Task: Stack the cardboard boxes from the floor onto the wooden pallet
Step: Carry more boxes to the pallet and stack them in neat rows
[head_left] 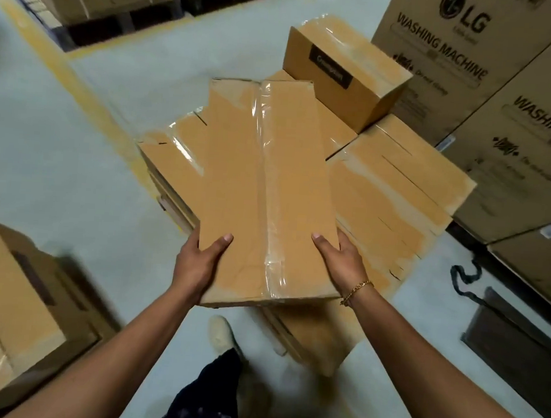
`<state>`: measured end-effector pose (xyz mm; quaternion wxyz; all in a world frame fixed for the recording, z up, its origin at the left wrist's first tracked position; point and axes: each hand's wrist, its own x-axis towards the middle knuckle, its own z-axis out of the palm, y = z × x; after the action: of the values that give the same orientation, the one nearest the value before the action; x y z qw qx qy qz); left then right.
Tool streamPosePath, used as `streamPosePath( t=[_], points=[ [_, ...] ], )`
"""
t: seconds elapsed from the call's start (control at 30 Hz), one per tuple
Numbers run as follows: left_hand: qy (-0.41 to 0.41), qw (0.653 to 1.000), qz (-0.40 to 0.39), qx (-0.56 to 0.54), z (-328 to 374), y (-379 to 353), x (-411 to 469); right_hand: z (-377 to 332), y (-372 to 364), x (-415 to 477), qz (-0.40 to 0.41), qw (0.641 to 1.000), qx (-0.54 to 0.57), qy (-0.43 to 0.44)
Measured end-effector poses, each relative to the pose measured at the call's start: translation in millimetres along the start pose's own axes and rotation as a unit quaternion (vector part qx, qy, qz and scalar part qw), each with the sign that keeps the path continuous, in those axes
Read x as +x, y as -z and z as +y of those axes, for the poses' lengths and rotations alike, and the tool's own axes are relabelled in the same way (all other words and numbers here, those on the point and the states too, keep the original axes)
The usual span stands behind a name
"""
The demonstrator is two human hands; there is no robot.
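Note:
I hold a long taped cardboard box [262, 188] in the air, lengthwise away from me. My left hand [198, 262] grips its near left corner with the thumb on top. At its near right side my right hand [342, 262], with a gold bracelet on the wrist, grips the same way. Below the box lies a layer of flat-topped boxes [389, 197], packed side by side. A smaller box with a black label [342, 70] stands on that layer at the far end. The wooden pallet is hidden under the boxes.
Tall LG washing machine cartons [492, 77] line the right side. Another cardboard box [9, 314] stands on the floor at lower left. A dark flat panel with a strap [513, 336] lies at right. A yellow floor line [68, 73] runs at left. My shoe [223, 332] is below the box.

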<state>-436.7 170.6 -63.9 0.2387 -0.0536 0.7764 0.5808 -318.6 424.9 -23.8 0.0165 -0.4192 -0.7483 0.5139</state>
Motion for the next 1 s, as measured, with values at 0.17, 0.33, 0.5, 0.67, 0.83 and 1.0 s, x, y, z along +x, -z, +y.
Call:
streamPosePath(
  t=[0.17,0.33,0.5,0.67,0.83,1.0],
  points=[
    [0.024,1.0,-0.007,-0.001,15.4,-66.3,53.8,4.2,41.4,73.6,0.01,1.0,-0.014,-0.014],
    [0.04,0.999,-0.005,-0.009,37.2,-128.4,105.4,-5.9,75.8,155.5,-0.007,0.999,-0.038,-0.01],
    [0.046,0.998,0.029,-0.019,57.6,-188.7,134.0,-3.4,110.0,228.9,-0.03,0.998,-0.051,-0.012],
    [0.042,0.994,0.082,-0.049,73.3,-267.1,140.0,7.8,155.6,301.5,-0.067,0.996,-0.058,0.013],
    [0.059,0.988,0.127,-0.063,91.0,-347.5,144.3,14.5,208.3,375.3,-0.123,0.987,-0.097,0.025],
    [0.052,0.99,0.104,-0.08,110.8,-382.7,170.6,2.0,233.5,423.1,-0.129,0.987,-0.097,0.024]
  ],
)
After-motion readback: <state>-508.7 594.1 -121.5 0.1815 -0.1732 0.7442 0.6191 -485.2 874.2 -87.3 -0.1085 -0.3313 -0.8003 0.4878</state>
